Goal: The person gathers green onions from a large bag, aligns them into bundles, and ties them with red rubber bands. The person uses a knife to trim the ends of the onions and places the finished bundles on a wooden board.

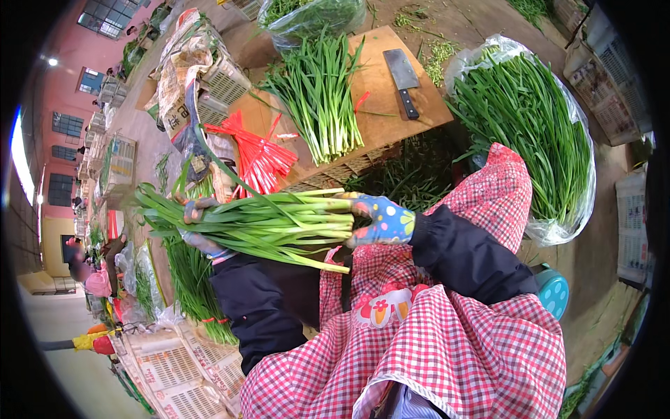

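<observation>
A loose bunch of garlic chives (272,217) lies level above my lap, leaves to the left and pale stem ends to the right. My gloved left hand (201,222) is wrapped around its leafy part. At the stem ends is my right hand (384,219), in a blue dotted glove; its fingertips touch the stems, but their grip is unclear. Beyond them, another pile of chives (322,105) rests on a wooden board (377,131). Red plastic ties (261,157) lie at the board's left, and a cleaver (401,78) on its right part.
A plastic bag of chives (528,125) stands at the right, another bag of greens (314,21) behind the board. Tied chives (201,288) lie at my left near plastic crates (172,361). A teal dotted stool (553,293) is by my right side. People (99,272) are far left.
</observation>
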